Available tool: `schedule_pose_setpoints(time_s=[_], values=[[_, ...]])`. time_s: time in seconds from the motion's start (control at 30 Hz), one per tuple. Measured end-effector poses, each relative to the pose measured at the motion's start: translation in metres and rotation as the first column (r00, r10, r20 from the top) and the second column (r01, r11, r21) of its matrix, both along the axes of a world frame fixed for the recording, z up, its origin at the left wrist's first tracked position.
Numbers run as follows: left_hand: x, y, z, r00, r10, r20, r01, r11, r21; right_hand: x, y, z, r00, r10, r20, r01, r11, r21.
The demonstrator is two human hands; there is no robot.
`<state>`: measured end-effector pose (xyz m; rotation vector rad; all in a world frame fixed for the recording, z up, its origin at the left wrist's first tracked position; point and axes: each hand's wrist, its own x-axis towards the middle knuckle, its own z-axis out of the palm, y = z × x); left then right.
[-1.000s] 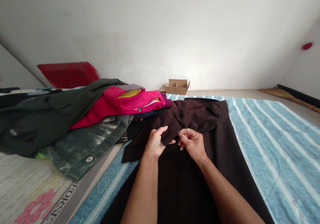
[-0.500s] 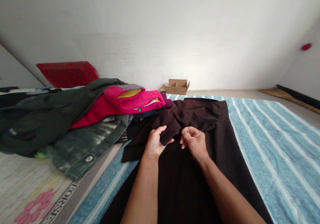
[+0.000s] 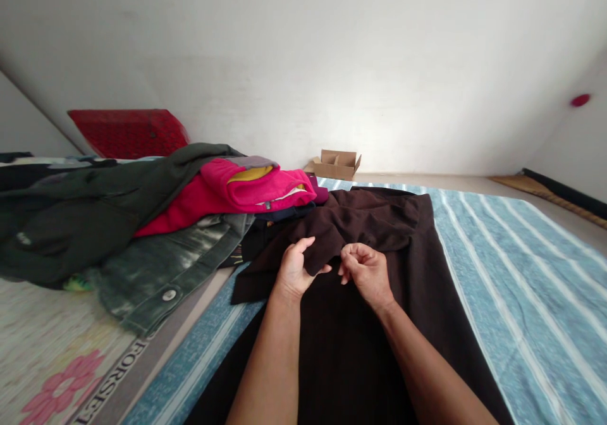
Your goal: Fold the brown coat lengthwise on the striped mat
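Observation:
A dark brown garment [image 3: 353, 349] lies spread in front of me, its kind not plain from here. My left hand [image 3: 293, 272] grips a folded-over flap of its cloth, thumb on top and fingers underneath. Just to the right, my right hand [image 3: 367, 274] pinches the edge of the same flap between thumb and fingertips. Whatever else may be between those fingertips is too small to make out. Beyond both hands the upper part of the garment is bunched in loose wrinkles.
Under the garment is a blue-and-white striped sheet [image 3: 516, 273]. To the left, clothes are heaped: a dark green garment [image 3: 95, 216], a bright pink one [image 3: 265, 190] and faded dark denim [image 3: 175, 279]. A cardboard box [image 3: 337, 164] stands by the wall, with a red panel [image 3: 130, 134] further left.
My right hand has shifted slightly left toward the flap's edge. The left hand keeps its hold, and the view has tilted a little.

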<state>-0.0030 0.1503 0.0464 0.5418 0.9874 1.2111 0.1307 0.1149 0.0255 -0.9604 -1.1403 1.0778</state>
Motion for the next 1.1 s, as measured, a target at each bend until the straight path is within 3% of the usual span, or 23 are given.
schedule_pose_setpoints(time_s=[0.8,1.1], values=[[-0.0001,0.0002,-0.0005,0.999,-0.037,-0.002,0.037,0.999,0.024,0.0026,0.0015,-0.001,0.999,-0.029,0.021,0.03,0.999,-0.024],[0.003,-0.0006,-0.0001,0.998,-0.053,0.034,0.054,0.999,-0.009,0.0006,0.0022,0.0008,0.996,-0.074,-0.047,0.07,0.994,-0.078]])
